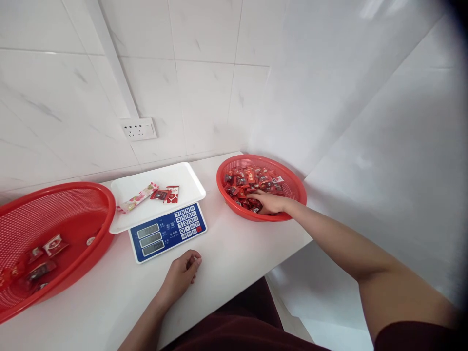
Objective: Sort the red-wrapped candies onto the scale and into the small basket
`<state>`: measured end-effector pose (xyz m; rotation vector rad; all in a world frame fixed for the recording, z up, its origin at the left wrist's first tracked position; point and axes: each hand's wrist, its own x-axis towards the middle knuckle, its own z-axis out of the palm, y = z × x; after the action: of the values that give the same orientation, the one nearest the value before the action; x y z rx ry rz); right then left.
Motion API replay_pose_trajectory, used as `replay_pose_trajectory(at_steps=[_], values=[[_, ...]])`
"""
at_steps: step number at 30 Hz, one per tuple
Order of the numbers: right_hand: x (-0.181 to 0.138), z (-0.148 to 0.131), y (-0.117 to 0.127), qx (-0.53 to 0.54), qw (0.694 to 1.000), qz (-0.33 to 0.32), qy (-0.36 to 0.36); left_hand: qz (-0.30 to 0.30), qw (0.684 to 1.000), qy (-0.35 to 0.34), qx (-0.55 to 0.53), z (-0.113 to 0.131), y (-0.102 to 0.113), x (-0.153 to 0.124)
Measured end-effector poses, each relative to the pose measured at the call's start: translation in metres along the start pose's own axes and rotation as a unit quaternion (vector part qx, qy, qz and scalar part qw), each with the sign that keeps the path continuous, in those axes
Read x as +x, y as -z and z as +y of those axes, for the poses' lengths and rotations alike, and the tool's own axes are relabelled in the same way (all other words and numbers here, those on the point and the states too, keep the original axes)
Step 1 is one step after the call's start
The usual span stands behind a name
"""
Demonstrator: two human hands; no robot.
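Observation:
My right hand (pixel 266 201) reaches into a red mesh basket (pixel 292 184) at the counter's right end, its fingers resting among many red wrapped candies (pixel 252 179); whether it grips one is hidden. My left hand (pixel 182 275) lies loosely curled on the white counter in front of a blue-faced digital scale (pixel 168 233), holding nothing that I can see. The scale's white tray (pixel 183 175) carries a long pink packet (pixel 137 197) and two red candies (pixel 166 194).
A larger red basket (pixel 102 200) on the left holds several red candies (pixel 54 245). A wall socket (pixel 138 128) sits above the scale on the tiled wall. The counter edge (pixel 285 253) drops off at the right, near my lap.

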<state>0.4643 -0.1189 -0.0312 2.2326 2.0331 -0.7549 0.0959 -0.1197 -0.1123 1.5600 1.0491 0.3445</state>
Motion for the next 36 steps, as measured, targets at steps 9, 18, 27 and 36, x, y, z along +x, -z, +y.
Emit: replay_pose_trajectory(at_steps=[9,18,27,36], values=[[0.004,0.001,0.004,0.153,0.983,0.096,0.022,0.0,1.0,-0.001,0.012,0.0,-0.001,-0.001],[0.0,0.006,0.025,0.443,0.865,0.231,-0.048,0.014,1.0,-0.013,0.001,0.003,-0.001,-0.004],[0.001,0.006,0.023,0.557,0.777,0.284,-0.075,0.013,1.0,-0.014,0.007,-0.003,-0.002,-0.001],[0.006,0.004,0.024,0.578,0.756,0.292,-0.095,0.009,1.0,-0.01,0.022,-0.003,-0.002,0.0]])
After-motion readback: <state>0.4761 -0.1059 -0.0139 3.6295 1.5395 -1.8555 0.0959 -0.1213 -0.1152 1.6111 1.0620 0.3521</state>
